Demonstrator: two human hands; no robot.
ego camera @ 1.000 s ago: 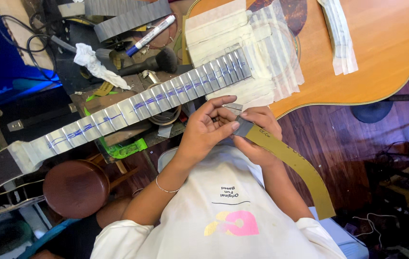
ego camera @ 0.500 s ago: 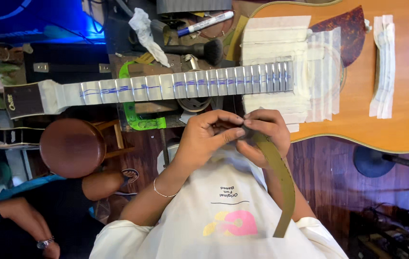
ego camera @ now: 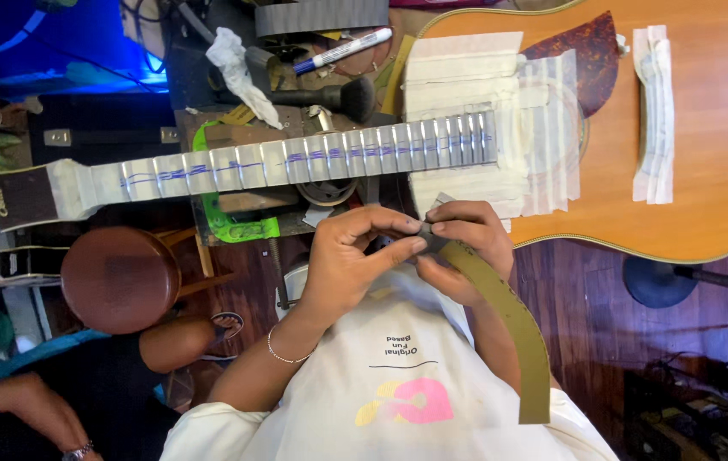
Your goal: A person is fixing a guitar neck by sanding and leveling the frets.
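Cluttered workbench behind, taped guitar neck (ego camera: 295, 162) lying crosswise; left hand (ego camera: 355, 256) and right hand (ego camera: 466, 248) pinching the olive strip (ego camera: 509, 316) by its top end, long axis trailing down-right across the lap.

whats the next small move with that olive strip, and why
Probably separate the strip's end. Both hands, left hand and right hand, pinch the top end of the olive strip, fingers meeting there, while the rest hangs loose below the taped guitar neck.

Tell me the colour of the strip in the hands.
Olive green strip, seen in the head view.
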